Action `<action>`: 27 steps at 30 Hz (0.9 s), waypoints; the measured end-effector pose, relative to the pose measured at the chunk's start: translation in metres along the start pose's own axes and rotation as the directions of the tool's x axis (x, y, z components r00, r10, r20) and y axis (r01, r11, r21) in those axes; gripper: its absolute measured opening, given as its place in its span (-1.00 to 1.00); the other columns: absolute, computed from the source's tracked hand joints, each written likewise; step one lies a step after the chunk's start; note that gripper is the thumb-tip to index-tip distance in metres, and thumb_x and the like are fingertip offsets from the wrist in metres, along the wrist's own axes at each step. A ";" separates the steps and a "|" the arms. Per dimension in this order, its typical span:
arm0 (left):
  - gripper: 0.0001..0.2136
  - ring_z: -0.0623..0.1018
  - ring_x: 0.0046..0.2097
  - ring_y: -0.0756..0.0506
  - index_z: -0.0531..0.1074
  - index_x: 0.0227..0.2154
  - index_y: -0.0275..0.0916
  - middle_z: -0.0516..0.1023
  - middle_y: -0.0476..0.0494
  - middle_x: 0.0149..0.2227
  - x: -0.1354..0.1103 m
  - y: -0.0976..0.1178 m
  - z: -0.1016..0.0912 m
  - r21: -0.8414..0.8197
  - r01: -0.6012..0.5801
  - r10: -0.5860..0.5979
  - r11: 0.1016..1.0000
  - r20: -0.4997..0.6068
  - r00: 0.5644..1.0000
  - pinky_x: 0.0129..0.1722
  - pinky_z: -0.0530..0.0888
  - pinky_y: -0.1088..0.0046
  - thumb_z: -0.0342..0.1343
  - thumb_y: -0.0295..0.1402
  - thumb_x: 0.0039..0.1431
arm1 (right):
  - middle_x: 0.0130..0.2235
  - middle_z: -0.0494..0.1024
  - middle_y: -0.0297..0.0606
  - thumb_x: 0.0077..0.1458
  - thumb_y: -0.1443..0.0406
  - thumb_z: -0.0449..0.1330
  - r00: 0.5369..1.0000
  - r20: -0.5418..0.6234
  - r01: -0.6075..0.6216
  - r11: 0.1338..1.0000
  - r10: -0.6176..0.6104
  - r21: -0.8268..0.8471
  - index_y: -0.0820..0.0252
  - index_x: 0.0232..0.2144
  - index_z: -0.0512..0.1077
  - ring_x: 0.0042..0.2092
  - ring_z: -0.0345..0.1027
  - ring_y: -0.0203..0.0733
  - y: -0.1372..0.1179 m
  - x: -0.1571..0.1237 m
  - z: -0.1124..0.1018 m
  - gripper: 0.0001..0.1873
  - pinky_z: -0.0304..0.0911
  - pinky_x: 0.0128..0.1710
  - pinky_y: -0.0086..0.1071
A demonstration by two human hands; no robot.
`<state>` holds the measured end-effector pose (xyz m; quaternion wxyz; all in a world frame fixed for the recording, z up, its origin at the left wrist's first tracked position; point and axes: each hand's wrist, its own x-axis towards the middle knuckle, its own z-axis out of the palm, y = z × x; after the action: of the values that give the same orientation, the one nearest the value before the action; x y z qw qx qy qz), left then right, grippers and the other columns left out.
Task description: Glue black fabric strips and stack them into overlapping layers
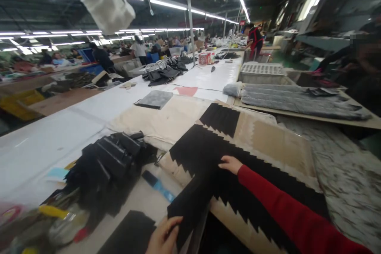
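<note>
Rows of black fabric pieces (202, 147) with stepped, zigzag edges lie overlapping on a brown board (274, 139). One black piece (190, 202) slants toward me between my hands. My left hand (165, 235), at the bottom edge, is closed with thumb and finger on that piece's near corner. My right hand (230, 164), in a red sleeve, has bent fingers pressed on its far end, over the rows. A blue-handled brush (157, 185) lies left of the board. Another black piece (127, 233) lies flat near my left hand.
A heap of black pieces (110, 158) stands on the left of the white table (80, 123). Nearer are a yellow-handled brush (53, 211) and a blurred jar. Grey bundles (297, 101) and a white crate (262, 68) are at right. A white roll (105, 2) hangs overhead; people work beyond.
</note>
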<state>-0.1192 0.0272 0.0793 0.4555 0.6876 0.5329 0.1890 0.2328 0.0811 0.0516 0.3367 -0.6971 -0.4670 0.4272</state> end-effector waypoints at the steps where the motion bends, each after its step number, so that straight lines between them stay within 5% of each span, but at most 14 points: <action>1: -0.74 0.46 -0.14 -0.14 0.52 -0.37 -0.10 0.53 -0.10 -0.24 0.021 0.018 0.019 0.000 -0.031 0.031 1.000 0.049 0.998 -0.11 0.41 0.38 -0.02 -0.18 -0.05 | -0.53 0.43 -0.38 -0.19 0.35 0.15 0.999 -0.044 -0.022 1.000 0.021 -0.016 0.22 -0.53 0.31 -0.43 0.32 -0.30 0.010 0.009 -0.026 -0.93 0.22 -0.36 -0.41; 9: -0.76 0.40 -0.06 -0.12 0.53 -0.36 -0.15 0.54 -0.09 -0.26 0.165 0.131 0.176 -0.023 -0.013 0.020 1.000 0.292 0.956 0.13 0.15 0.29 -0.02 -0.44 -0.03 | -0.56 0.37 -0.39 -0.11 0.39 0.13 0.932 -0.351 -0.205 0.935 0.096 -0.290 0.28 -0.49 0.37 -0.47 0.24 -0.33 0.080 0.101 -0.207 -0.95 0.16 -0.39 -0.40; 13: -0.72 0.46 -0.33 -0.04 0.48 -0.23 -0.28 0.49 -0.19 -0.27 0.223 0.165 0.241 -0.177 0.116 -0.037 0.977 0.397 0.917 -0.24 0.42 0.39 -0.06 -0.45 0.02 | -0.43 0.40 -0.34 -0.03 0.36 0.13 0.900 -0.428 -0.288 0.853 0.085 -0.435 0.30 -0.41 0.37 -0.34 0.26 -0.32 0.100 0.157 -0.262 -0.92 0.18 -0.27 -0.34; 15: -0.68 0.38 -0.52 0.06 0.43 -0.15 -0.35 0.47 -0.17 -0.36 0.248 0.178 0.265 -0.245 0.244 -0.111 0.938 0.456 0.883 -0.48 0.37 0.52 -0.09 -0.47 0.05 | -0.35 0.41 -0.31 0.00 0.33 0.12 0.892 -0.444 -0.316 0.815 0.081 -0.486 0.29 -0.37 0.37 -0.27 0.27 -0.29 0.105 0.185 -0.280 -0.88 0.18 -0.21 -0.29; 18: -0.66 0.25 -0.63 0.13 0.36 -0.08 -0.39 0.37 -0.04 -0.54 0.283 0.196 0.289 -0.288 0.342 -0.165 0.894 0.498 0.851 -0.58 0.25 0.60 -0.11 -0.46 0.09 | -0.26 0.42 -0.26 0.03 0.28 0.10 0.883 -0.462 -0.350 0.770 0.081 -0.534 0.28 -0.30 0.37 -0.20 0.27 -0.26 0.107 0.222 -0.298 -0.81 0.18 -0.17 -0.25; 27: -0.64 0.26 -0.62 0.12 0.28 -0.02 -0.37 0.26 0.02 -0.61 0.353 0.215 0.317 -0.311 0.421 -0.224 0.852 0.511 0.830 -0.69 0.12 0.65 -0.15 -0.42 0.13 | -0.18 0.41 -0.20 0.07 0.21 0.05 0.858 -0.505 -0.424 0.688 0.096 -0.589 0.25 -0.22 0.35 -0.14 0.26 -0.20 0.098 0.289 -0.317 -0.73 0.16 -0.14 -0.22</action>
<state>0.3649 0.2087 0.0145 0.7275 0.4982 0.4693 0.0480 0.6140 0.2967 0.0145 0.0858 -0.9084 -0.3960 0.1027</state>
